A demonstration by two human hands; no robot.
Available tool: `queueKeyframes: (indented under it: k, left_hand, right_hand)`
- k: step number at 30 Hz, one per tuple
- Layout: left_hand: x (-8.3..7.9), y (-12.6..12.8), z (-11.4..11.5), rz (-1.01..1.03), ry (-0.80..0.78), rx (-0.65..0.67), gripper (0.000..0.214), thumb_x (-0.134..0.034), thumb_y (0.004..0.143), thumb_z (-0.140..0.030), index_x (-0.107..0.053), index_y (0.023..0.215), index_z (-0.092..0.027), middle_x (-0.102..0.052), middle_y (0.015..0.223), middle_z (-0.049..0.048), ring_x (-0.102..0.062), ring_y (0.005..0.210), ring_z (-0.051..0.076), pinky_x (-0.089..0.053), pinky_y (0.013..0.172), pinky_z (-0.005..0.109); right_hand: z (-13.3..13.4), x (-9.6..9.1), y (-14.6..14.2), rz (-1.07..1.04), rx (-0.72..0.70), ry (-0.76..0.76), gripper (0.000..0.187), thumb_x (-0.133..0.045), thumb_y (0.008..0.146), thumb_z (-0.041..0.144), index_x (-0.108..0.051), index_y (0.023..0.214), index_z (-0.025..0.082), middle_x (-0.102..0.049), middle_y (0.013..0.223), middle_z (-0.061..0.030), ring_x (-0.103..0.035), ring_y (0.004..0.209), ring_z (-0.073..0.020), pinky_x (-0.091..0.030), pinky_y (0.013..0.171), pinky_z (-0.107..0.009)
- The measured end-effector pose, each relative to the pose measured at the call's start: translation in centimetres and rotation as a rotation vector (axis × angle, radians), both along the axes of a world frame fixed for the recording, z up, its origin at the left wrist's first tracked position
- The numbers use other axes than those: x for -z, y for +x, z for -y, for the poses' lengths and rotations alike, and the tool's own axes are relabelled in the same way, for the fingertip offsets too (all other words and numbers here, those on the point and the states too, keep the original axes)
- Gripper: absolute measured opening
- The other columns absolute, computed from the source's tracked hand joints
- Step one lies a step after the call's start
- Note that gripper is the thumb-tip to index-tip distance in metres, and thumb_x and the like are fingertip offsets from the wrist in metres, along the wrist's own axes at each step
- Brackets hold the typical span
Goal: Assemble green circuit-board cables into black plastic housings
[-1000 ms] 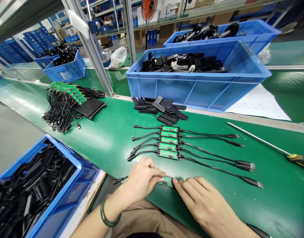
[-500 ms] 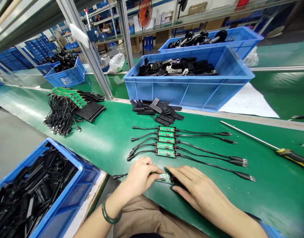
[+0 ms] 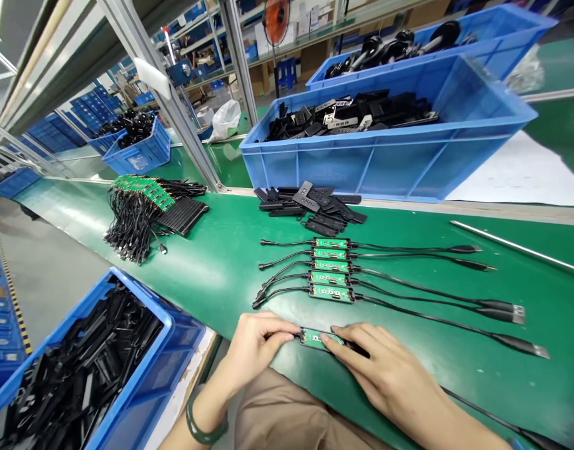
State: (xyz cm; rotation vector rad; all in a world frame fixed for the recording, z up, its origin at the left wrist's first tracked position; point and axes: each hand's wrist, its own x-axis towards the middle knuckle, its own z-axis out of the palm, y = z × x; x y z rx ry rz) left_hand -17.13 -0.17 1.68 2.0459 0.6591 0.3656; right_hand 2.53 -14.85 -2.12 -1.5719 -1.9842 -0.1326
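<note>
In front of me a green circuit board point(image 3: 313, 338) lies in a narrow black case on the green bench. My left hand point(image 3: 258, 344) pinches the case's left end, where a cable enters. With the thumb on the board and fingers at the case's right end, my right hand point(image 3: 380, 359) grips the other side. A black cable point(image 3: 483, 409) emerges from under my right wrist toward the lower right. Just beyond my hands, several cased circuit boards point(image 3: 332, 294) lie in a stacked row, cables stretching out both ways, USB plugs point(image 3: 518, 312) on the right.
Black cover pieces point(image 3: 331, 215) are heaped behind the row, before a blue bin point(image 3: 310, 164) of similar parts. Farther left sit bundled boards with cables point(image 3: 132, 215). A blue bin point(image 3: 174, 356) of black cases stands at lower left. A metal rod point(image 3: 521, 247) lies at right.
My left hand has shifted from over the board to the case's left end. My right hand has closed on the right end, thumb on the board. The camera view has turned slightly left.
</note>
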Motion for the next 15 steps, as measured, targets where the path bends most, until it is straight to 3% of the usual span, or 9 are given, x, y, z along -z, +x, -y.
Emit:
queueKeyframes:
  k: [3, 6, 10, 15]
  left_hand:
    - [0.1, 0.1, 0.5, 0.016, 0.076, 0.043, 0.020, -0.060, 0.092, -0.018, -0.076, 0.102, -0.020, -0.074, 0.088, 0.0058, -0.068, 0.076, 0.015, -0.050, 0.070, 0.023]
    - [0.3, -0.1, 0.7, 0.023, 0.251, 0.070, 0.022, -0.059, 0.092, -0.017, -0.074, 0.108, -0.018, -0.071, 0.094, 0.0091, -0.066, 0.077, 0.015, -0.051, 0.068, 0.024]
    - [1.0, -0.3, 0.7, 0.120, 0.482, 0.106, 0.026, -0.054, 0.093, -0.010, -0.071, 0.111, -0.017, -0.072, 0.085, 0.0063, -0.063, 0.073, 0.015, -0.050, 0.066, 0.024]
    - [1.2, 0.0, 0.4, 0.120, 0.511, 0.145, 0.024, -0.052, 0.094, -0.008, -0.070, 0.107, -0.016, -0.074, 0.086, 0.0050, -0.065, 0.071, 0.014, -0.051, 0.066, 0.024]
  right_hand:
    - [0.1, 0.4, -0.3, 0.002, 0.017, 0.003, 0.034, -0.041, 0.092, 0.006, -0.068, 0.111, 0.016, -0.069, 0.094, -0.0121, -0.060, 0.079, -0.0224, -0.049, 0.066, -0.034]
    - [0.2, 0.9, -0.6, -0.025, 0.048, -0.012, 0.034, -0.041, 0.092, 0.005, -0.067, 0.110, 0.017, -0.068, 0.096, -0.0122, -0.059, 0.081, -0.0239, -0.048, 0.068, -0.036]
    - [0.2, 1.0, -0.8, -0.042, 0.071, -0.008, 0.035, -0.041, 0.091, 0.003, -0.067, 0.110, 0.016, -0.068, 0.097, -0.0120, -0.058, 0.083, -0.0243, -0.048, 0.070, -0.037]
    - [0.0, 0.5, -0.6, -0.029, 0.044, 0.009, 0.036, -0.042, 0.089, 0.001, -0.067, 0.110, 0.016, -0.069, 0.094, -0.0119, -0.059, 0.080, -0.0230, -0.048, 0.067, -0.035]
